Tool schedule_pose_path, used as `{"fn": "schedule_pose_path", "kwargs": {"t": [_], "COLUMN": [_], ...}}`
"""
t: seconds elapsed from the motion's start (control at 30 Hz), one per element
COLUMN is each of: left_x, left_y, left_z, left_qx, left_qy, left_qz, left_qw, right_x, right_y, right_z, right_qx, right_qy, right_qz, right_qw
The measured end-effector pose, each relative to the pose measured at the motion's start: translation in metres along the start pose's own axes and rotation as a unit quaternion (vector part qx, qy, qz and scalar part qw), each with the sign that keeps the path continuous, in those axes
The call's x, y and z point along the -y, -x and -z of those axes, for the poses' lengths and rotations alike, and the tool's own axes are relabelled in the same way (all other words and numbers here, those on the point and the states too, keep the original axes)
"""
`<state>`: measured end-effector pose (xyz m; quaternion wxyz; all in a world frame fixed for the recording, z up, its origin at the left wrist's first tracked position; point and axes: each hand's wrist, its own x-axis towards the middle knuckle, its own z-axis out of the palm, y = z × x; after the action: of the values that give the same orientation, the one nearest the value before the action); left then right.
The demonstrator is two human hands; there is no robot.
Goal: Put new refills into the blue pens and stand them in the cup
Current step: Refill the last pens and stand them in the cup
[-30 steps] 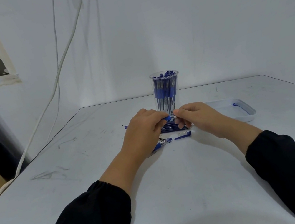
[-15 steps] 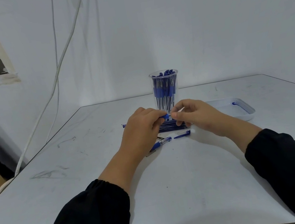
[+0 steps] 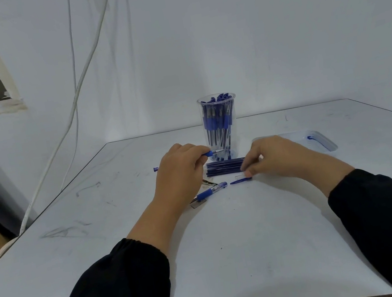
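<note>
We are mid-refill, we judge: our left hand [image 3: 180,169] grips an open pen barrel [image 3: 210,153] just in front of the cup [image 3: 220,123], its tip end pointing right, fingers curled round it. Our right hand [image 3: 272,156] reaches down to the row of refills [image 3: 225,166] lying in front of the cup, fingertips curled at the row's right end; whether they already pinch one we cannot tell. Next we need a single refill lifted clear of its neighbours and lined up with the barrel's mouth. Another blue pen [image 3: 211,192] and a loose blue piece [image 3: 240,180] lie nearer to us than the refills. The cup stands already crowded with pens. Both forearms angle inward toward it.
</note>
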<state>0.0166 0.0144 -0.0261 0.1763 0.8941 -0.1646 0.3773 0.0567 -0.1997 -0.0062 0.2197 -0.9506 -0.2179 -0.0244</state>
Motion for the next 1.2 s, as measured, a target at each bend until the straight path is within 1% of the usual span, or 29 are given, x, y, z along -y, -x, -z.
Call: {"fn": "schedule_pose_path", "kwargs": {"t": [0.07,0.13,0.2,0.33,0.47,0.57,0.73,0.83,0.97,1.07,1.2], "left_x": [0.000,-0.001,-0.001,-0.001,-0.003,-0.003,-0.006,-0.008,-0.009,-0.011,-0.018], "left_y": [0.000,0.000,0.001,0.001,0.001,0.002,0.001,0.001,0.002,0.002,0.002], "left_z": [-0.001,-0.002,-0.002,-0.002,-0.002,-0.002,-0.002,-0.003,-0.004,-0.007,-0.010], "left_qx": [0.009,0.016,0.020,0.039,0.050,0.057,0.057,0.056,0.041,0.023,0.001], "left_qy": [-0.007,-0.006,0.003,0.006,-0.006,-0.011,-0.005,0.001,0.019,0.025,0.021], "left_qz": [0.006,0.006,0.011,0.017,0.007,0.010,0.011,0.000,-0.017,-0.007,0.015], "left_qw": [1.000,1.000,1.000,0.999,0.999,0.998,0.998,0.998,0.999,0.999,1.000], "right_x": [-0.002,-0.001,-0.001,-0.003,-0.001,0.005,0.011,0.013,0.013,0.014,0.016], "right_y": [-0.003,-0.004,-0.003,0.003,0.007,0.009,0.010,0.011,0.010,0.008,0.007], "right_z": [-0.002,-0.003,-0.003,0.006,0.015,0.015,0.011,0.009,0.008,0.008,0.007], "right_qx": [0.020,0.024,0.020,0.001,-0.052,-0.082,-0.103,-0.108,-0.086,-0.074,-0.075], "right_qy": [0.055,0.095,0.104,0.049,-0.024,-0.031,-0.051,-0.083,-0.149,-0.198,-0.225], "right_qz": [-0.004,0.006,0.015,0.016,0.010,0.018,0.030,0.041,0.047,0.018,0.008], "right_qw": [0.998,0.995,0.994,0.999,0.998,0.996,0.993,0.990,0.984,0.977,0.971]}}
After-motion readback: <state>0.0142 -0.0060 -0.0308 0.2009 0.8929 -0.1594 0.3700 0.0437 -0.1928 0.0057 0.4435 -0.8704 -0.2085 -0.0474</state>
